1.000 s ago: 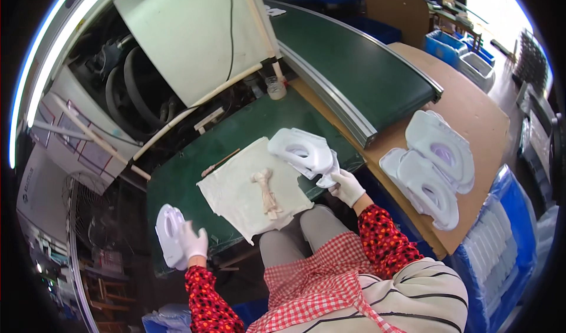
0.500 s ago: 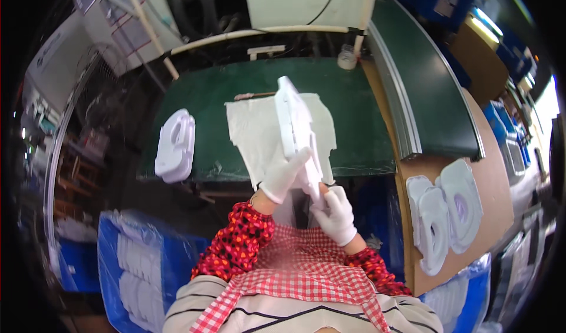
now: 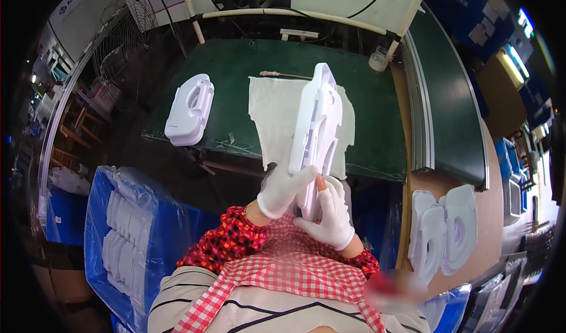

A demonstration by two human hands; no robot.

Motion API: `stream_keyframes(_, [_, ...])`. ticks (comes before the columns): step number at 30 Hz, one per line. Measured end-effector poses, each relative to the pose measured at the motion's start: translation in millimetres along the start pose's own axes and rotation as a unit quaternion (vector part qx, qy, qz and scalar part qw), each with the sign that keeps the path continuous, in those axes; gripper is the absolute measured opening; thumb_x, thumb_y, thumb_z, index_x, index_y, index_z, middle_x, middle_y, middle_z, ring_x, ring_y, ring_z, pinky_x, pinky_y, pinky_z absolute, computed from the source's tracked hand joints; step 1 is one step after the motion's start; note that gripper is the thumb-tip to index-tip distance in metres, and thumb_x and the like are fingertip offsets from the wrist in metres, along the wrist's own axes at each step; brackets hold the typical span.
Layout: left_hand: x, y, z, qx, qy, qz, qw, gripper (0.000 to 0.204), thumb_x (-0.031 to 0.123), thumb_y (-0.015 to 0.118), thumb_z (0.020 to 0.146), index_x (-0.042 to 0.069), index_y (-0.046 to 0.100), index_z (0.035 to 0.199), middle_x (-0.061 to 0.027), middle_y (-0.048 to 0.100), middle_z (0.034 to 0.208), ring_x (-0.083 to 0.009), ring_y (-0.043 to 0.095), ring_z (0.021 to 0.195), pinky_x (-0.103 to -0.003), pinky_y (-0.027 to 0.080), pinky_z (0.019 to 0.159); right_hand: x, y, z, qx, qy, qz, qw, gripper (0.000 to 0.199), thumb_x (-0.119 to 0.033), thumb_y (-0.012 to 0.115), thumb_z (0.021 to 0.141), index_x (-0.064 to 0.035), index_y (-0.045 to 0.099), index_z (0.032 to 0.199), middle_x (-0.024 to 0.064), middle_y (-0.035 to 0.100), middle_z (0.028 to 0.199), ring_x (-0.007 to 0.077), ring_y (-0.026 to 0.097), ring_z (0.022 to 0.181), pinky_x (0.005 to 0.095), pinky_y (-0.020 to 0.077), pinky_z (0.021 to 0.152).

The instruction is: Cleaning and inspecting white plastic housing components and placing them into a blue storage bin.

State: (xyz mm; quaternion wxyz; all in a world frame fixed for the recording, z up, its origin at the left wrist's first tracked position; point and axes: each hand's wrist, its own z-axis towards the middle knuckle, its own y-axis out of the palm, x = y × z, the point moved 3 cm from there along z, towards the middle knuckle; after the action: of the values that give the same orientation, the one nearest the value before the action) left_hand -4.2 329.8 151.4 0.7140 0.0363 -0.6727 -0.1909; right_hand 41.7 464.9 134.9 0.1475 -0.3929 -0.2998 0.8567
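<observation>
Between my hands a folded white plastic panel assembly (image 3: pixel 318 121) stands edge-on and slightly tilted, its stacked layers and cut-outs facing right. My left hand (image 3: pixel 286 190), in a white glove, grips its lower left side with the thumb across the edge. At the lower right, my right hand (image 3: pixel 331 218), gloved with a bare fingertip showing, is closed against its bottom end. A pale cloth (image 3: pixel 274 112) lies flat on the green table (image 3: pixel 230 62) behind the assembly. To the left, a similar white plastic piece (image 3: pixel 190 110) with an oval opening rests near the table edge.
Several white oval-holed parts (image 3: pixel 427 238) lie on a cardboard-coloured surface (image 3: pixel 489 215) at right. A plastic-lined blue bin (image 3: pixel 156 244) with stacked white parts stands at lower left. A thin stick (image 3: pixel 292 75) and a jar (image 3: pixel 378 59) sit toward the table's back.
The view has shifted, with surroundings appearing displaced. The white assembly has turned to show more of its layered right side. My right hand has come closer against its lower end.
</observation>
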Motion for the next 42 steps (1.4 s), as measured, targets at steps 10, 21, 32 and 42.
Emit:
stream_keyframes(10, [27.3,0.8,2.6,-0.045,0.075,-0.02,0.996,0.062,0.023,0.047,0.089,0.002,0.021,0.142,-0.0119,0.04,0.135,-0.0195,0.043,0.119,-0.032,0.038,0.096,1.9,-21.2,-1.2,0.05,0.096,0.11,0.988,0.09,-0.018,0.081,0.053,0.0089,0.041,0.129,0.0213,0.052,0.114,0.0377,0.048,0.11,0.0416,0.0406,0.092])
stream_keyframes(21, [23.2,1.7,-1.7,-0.044,0.127,0.101,0.986,0.068,0.048,0.031,0.097,0.001,0.015,0.144,-0.0121,0.031,0.139,-0.0214,0.033,0.126,-0.03,0.025,0.106,-2.4,-23.8,16.0,0.032,0.018,0.037,0.999,0.087,-0.02,0.081,0.054,0.0063,0.043,0.128,0.0204,0.052,0.114,0.0378,0.048,0.108,0.043,0.0386,0.092])
stream_keyframes(32, [25.1,8.2,-3.4,-0.046,0.117,0.127,0.984,0.074,0.053,0.033,0.095,0.001,0.013,0.144,-0.0144,0.031,0.138,-0.0221,0.033,0.127,-0.03,0.028,0.104,-3.8,-23.9,14.4,0.033,0.029,0.027,0.999,0.086,-0.021,0.081,0.054,0.0061,0.045,0.127,0.0198,0.052,0.114,0.0372,0.048,0.108,0.0429,0.039,0.092])
stream_keyframes(42, [26.8,11.1,-6.8,-0.034,0.096,0.135,0.986,0.083,0.057,0.042,0.09,0.003,0.01,0.145,-0.0164,0.032,0.138,-0.0241,0.036,0.126,-0.031,0.032,0.103,-2.2,-28.9,9.5,0.017,0.018,0.009,1.0,0.085,-0.011,0.076,0.053,0.0062,0.042,0.129,0.0201,0.052,0.118,0.0359,0.047,0.113,0.0391,0.0417,0.092])
